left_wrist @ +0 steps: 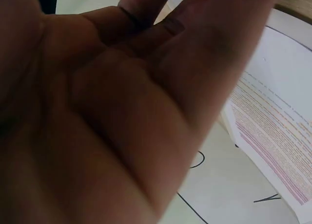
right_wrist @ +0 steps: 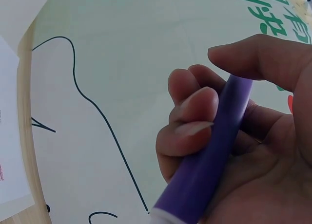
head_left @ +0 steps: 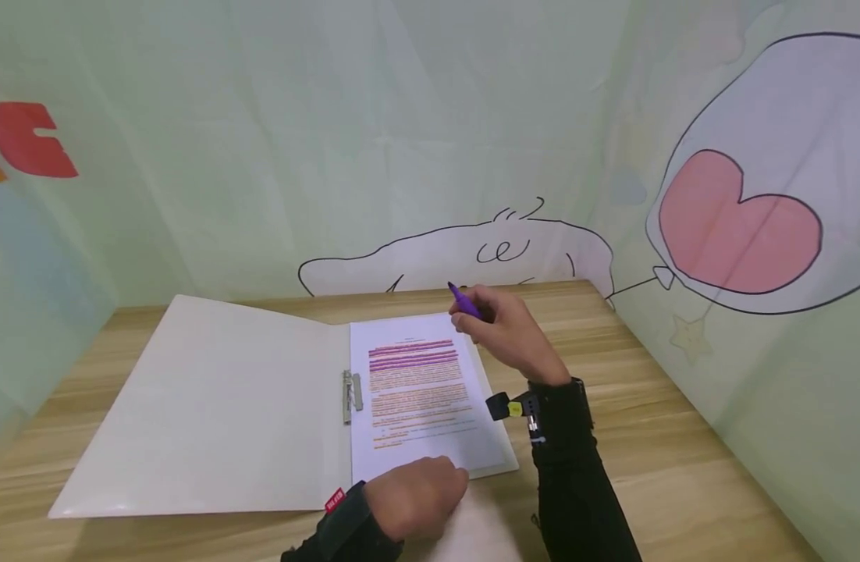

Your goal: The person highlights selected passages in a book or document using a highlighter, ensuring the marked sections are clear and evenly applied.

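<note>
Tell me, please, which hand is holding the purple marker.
The right hand, by the far right corner of the page, holds the purple marker; the left hand, by its near edge, shows no marker.

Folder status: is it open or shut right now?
Open: the white folder has its cover spread out to the left, exposing the metal clip and the highlighted printed page.

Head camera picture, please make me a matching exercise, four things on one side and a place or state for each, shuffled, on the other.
Column one
1. marker pen
2. metal clip
3. printed sheet
4. white folder

Column two
A. lying open on the wooden tabletop
B. held in the right hand
C. text lined in purple and orange
D. at the printed sheet's left edge

Right pairs: 1-B, 2-D, 3-C, 4-A
</note>
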`<state>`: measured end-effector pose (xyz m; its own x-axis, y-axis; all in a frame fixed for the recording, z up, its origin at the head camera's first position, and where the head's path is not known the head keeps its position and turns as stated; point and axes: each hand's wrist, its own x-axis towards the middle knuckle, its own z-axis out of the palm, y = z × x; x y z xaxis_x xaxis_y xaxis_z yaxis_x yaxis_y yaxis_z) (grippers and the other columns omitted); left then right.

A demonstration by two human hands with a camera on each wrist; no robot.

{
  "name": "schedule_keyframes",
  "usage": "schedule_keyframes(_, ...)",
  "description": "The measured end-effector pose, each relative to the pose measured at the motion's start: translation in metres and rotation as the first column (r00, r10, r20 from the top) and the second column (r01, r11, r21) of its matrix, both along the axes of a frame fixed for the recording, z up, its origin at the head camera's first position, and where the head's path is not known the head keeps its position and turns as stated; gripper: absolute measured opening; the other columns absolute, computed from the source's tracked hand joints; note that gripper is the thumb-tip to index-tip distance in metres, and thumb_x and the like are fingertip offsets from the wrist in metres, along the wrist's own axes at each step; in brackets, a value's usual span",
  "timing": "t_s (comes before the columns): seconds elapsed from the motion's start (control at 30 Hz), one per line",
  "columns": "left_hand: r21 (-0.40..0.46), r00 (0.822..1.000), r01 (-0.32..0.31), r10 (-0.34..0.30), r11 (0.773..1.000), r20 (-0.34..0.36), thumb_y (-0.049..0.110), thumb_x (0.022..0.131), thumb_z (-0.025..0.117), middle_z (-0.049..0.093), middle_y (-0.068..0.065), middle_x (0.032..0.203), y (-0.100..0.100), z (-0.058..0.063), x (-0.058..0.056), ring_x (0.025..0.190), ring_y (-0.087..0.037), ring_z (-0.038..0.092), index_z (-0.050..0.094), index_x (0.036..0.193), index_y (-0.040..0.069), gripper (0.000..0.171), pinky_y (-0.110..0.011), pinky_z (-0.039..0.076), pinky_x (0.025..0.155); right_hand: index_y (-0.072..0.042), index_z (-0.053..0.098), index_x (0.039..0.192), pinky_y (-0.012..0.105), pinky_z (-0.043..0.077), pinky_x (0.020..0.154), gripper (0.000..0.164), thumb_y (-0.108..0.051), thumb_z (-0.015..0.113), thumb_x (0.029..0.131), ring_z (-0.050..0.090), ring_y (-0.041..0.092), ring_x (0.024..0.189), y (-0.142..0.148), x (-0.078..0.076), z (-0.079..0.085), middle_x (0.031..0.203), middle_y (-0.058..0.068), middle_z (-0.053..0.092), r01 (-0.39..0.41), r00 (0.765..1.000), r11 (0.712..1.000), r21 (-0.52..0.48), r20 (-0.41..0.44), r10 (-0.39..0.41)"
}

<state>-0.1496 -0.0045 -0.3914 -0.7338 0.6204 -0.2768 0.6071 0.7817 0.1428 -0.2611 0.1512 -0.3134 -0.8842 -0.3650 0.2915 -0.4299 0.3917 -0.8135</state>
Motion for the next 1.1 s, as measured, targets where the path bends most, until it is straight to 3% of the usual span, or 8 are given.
schedule_keyframes(0.17,0.008,1.0,0.002,-0.002,1.0,-0.01,0.008,0.087,0.069,0.06,0.001,0.068,0.002,0.0,0.0,0.059,-0.011,0.055,0.064,0.071,0.014,0.018,-0.029,0.049,0.053,-0.005,0.068,0.102,0.027,0.049,0.063,0.007,-0.008,0.066,0.096,0.057,0.023,0.074,0.0,0.0,0.0,0.09,0.011,0.068,0.002,1.0,1.0,0.0,0.006,-0.002)
schedule_keyframes(0.37,0.067,0.998,0.013,-0.017,0.998,0.054,0.006,0.075,0.08,0.052,0.006,0.056,0.0,0.003,-0.002,0.048,-0.01,0.046,0.059,0.053,0.016,0.032,-0.026,0.034,0.041,-0.004,0.067,0.103,0.027,0.049,0.064,0.008,-0.008,0.065,0.096,0.057,0.022,0.074,-0.001,0.001,0.001,0.09,0.012,0.067,0.017,1.0,1.0,-0.004,0.004,-0.017)
schedule_keyframes(0.53,0.167,0.99,0.043,-0.065,0.985,0.124,0.008,0.081,0.08,0.052,0.008,0.066,0.001,0.004,-0.009,0.059,-0.007,0.048,0.067,0.065,0.017,0.023,-0.022,0.04,0.049,-0.004,0.067,0.102,0.028,0.049,0.064,0.007,-0.008,0.065,0.096,0.057,0.022,0.074,-0.002,0.0,0.001,0.088,0.011,0.066,0.03,1.0,1.0,-0.005,-0.007,-0.03)
schedule_keyframes(0.67,0.194,0.989,0.051,-0.077,0.98,0.13,0.006,0.083,0.078,0.054,0.009,0.061,0.0,0.003,-0.01,0.053,-0.007,0.048,0.07,0.065,0.017,0.023,-0.021,0.037,0.043,-0.003,0.067,0.102,0.028,0.05,0.064,0.007,-0.007,0.065,0.096,0.057,0.023,0.073,-0.002,0.0,0.0,0.088,0.011,0.066,0.034,0.999,0.999,-0.006,-0.018,-0.034)
schedule_keyframes(0.83,0.135,0.992,0.008,-0.025,0.991,0.125,0.009,0.09,0.07,0.06,0.004,0.067,-0.003,0.005,-0.008,0.058,-0.011,0.05,0.07,0.087,0.016,0.008,-0.025,0.042,0.052,-0.002,0.068,0.114,0.029,0.05,0.066,0.018,-0.003,0.061,0.097,0.057,0.023,0.076,-0.002,0.0,-0.001,0.091,0.015,0.065,0.024,1.0,0.999,0.023,-0.004,-0.024)
schedule_keyframes(0.93,0.145,0.985,-0.06,0.035,0.988,0.167,0.011,0.092,0.069,0.06,0.003,0.073,-0.002,0.007,-0.007,0.063,-0.012,0.053,0.055,0.107,0.018,0.022,-0.027,0.047,0.06,-0.003,0.065,0.128,0.029,0.05,0.066,0.031,-0.002,0.058,0.098,0.058,0.025,0.077,-0.002,-0.001,-0.002,0.094,0.015,0.062,0.023,1.0,0.998,0.066,-0.001,-0.023)
schedule_keyframes(1.03,0.135,0.979,-0.101,0.074,0.986,0.191,0.014,0.09,0.072,0.06,0.002,0.074,0.0,0.007,-0.005,0.065,-0.013,0.055,0.05,0.107,0.018,0.028,-0.029,0.05,0.063,-0.005,0.061,0.136,0.03,0.05,0.066,0.038,-0.001,0.058,0.098,0.058,0.027,0.078,-0.003,-0.001,-0.003,0.095,0.013,0.06,0.025,1.0,0.995,0.1,-0.011,-0.024)
schedule_keyframes(1.1,0.097,0.988,-0.068,0.054,0.993,0.145,0.015,0.088,0.074,0.062,0.002,0.074,0.002,0.006,-0.004,0.065,-0.013,0.055,0.058,0.102,0.015,0.02,-0.03,0.051,0.064,-0.006,0.063,0.134,0.031,0.051,0.066,0.036,-0.001,0.058,0.098,0.058,0.027,0.078,-0.003,-0.002,-0.003,0.094,0.013,0.059,0.024,1.0,0.993,0.114,-0.014,-0.023)
